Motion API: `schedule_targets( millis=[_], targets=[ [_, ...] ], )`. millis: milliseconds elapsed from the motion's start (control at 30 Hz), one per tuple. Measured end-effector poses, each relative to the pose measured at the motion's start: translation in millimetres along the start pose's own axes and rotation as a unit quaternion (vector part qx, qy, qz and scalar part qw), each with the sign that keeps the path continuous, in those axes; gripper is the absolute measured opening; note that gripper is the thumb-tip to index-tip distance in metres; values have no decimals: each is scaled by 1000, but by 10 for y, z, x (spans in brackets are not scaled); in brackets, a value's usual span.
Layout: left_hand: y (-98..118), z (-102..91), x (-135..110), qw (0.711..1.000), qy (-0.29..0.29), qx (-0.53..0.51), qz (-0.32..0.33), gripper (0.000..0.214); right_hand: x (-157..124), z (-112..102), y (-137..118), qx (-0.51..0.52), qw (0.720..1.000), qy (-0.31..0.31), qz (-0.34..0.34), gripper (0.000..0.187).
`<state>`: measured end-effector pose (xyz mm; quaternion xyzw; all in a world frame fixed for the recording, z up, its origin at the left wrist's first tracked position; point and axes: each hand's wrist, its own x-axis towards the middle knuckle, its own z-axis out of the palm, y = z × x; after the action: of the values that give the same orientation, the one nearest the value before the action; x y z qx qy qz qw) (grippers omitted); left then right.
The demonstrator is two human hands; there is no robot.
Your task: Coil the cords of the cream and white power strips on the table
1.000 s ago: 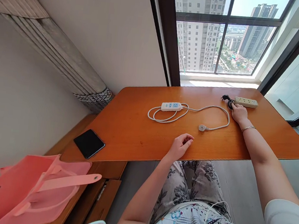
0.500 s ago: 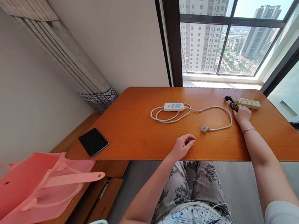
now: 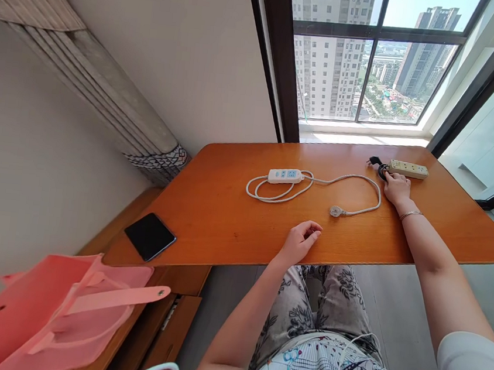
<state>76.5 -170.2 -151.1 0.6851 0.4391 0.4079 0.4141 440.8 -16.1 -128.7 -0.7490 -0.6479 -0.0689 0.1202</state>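
Note:
My right hand (image 3: pixel 397 188) reaches to the far right of the desk. Its fingers are closed on the coiled black cord (image 3: pixel 381 171) of a beige power strip (image 3: pixel 408 169), just beside the strip's left end. The fingertips are partly hidden. A black plug (image 3: pixel 373 160) sticks out to the left of the coil. My left hand (image 3: pixel 299 242) rests at the desk's front edge, loosely curled and holding nothing. Beyond it lies a white power strip (image 3: pixel 285 176) with a looped white cable (image 3: pixel 358 176). The cable ends in a clear-and-white plug (image 3: pixel 335 211).
The orange-brown wooden desk (image 3: pixel 209 204) stands below a window (image 3: pixel 373 80). A black tablet (image 3: pixel 150 236) lies at its left front corner. A pink bag (image 3: pixel 61 312) sits open at the lower left, over wooden drawers (image 3: pixel 174 330). A patterned curtain tie (image 3: pixel 156 161) hangs behind.
The view has shifted slightly, so everything sits a little further left in it. Both hands and the two power strips keep their places on the desk.

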Motion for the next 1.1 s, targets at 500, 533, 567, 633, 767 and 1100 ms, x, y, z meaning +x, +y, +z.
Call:
schedule_targets(
  millis=[500,533,567,633,767,1100],
  targets=[
    [8,5,-11,1000,-8,13,10,20,-674,-231,-458,219,963,8,-156,35],
    [10,4,-10,1000,-8,13,10,19,-772,-240,-519,225,957,-12,-185,36],
    [13,3,-9,1000,-7,13,10,19,-864,-244,-574,231,949,-35,-211,38],
    [17,6,-7,1000,-4,12,10,18,-1021,-241,-667,232,937,-77,-250,46],
    [5,23,1,1000,9,-7,8,17,-1253,-240,-823,206,927,-92,-298,39],
    [74,77,-38,994,-21,-5,110,51,-1871,-709,-1596,743,641,-150,-120,30]
  ],
)
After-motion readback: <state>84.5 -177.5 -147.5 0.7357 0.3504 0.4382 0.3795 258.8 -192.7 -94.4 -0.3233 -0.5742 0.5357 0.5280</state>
